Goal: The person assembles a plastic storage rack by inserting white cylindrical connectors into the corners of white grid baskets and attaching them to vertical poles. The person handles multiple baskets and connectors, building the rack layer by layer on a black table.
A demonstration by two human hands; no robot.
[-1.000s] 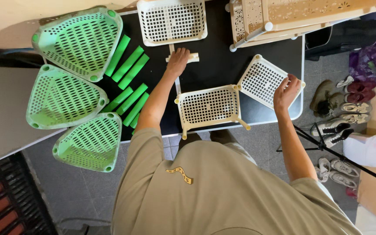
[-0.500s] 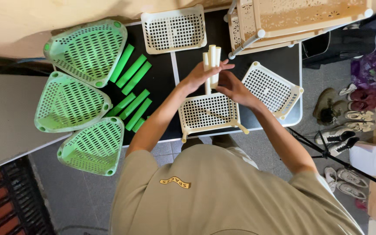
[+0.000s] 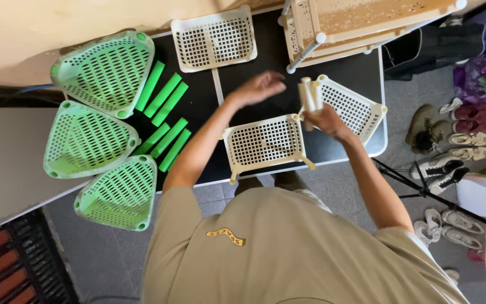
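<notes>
Right hand (image 3: 326, 119) kept its grip pinched round a bundle of cream tubes (image 3: 310, 95), held upright above the desk (image 3: 265, 62), between two cream baskets. Left hand (image 3: 260, 87) was spread, palm down, grip holding nothing, hovering over bare black desk just left of the tubes. Half a second earlier both hands were together on the bundle over the near basket; left hand had since come off and moved left and up, the right shifted right with the tubes. A second ago the hands were well apart, left on the desk, right by the far basket.

Square cream basket (image 3: 264, 142) lay upside down at the desk's near edge, short legs sticking out, below both hands. Second cream basket (image 3: 349, 107) sat tilted just right of the tubes. Third cream basket (image 3: 215, 38) at the far edge. Assembled cream rack (image 3: 361, 19) top right, partly off frame. Three green triangular baskets (image 3: 88, 138) stacked down the left side; green tubes (image 3: 167, 118) lay in two loose groups beside them. Shoes (image 3: 451, 141) on the floor to the right. No packages or signs readable; small yellow emblem (image 3: 225, 236) on the tan shirt.
</notes>
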